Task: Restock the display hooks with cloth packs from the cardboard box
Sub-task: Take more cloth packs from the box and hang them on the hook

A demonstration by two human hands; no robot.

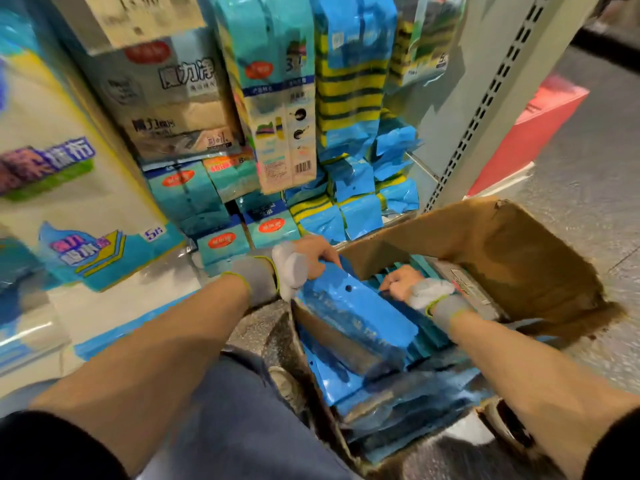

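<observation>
An open cardboard box (pixel 512 244) stands on the floor at the right, filled with several blue cloth packs (pixel 381 382). My left hand (pixel 308 259), in a fingerless grey and white glove, grips the top end of a stack of blue packs (pixel 349 313) that tilts up out of the box. My right hand (pixel 403 282), gloved the same way, reaches into the box behind that stack, its fingers curled on the packs there. Above the box, hooks carry hanging cloth and sponge packs (pixel 349 81).
A shelf upright with slotted holes (pixel 485 109) rises right of the hanging packs. A red block (pixel 530 133) sits on the speckled floor beyond it. Large cloth packs (pixel 65 174) fill the left. My knee and shoe (pixel 284 382) are beside the box.
</observation>
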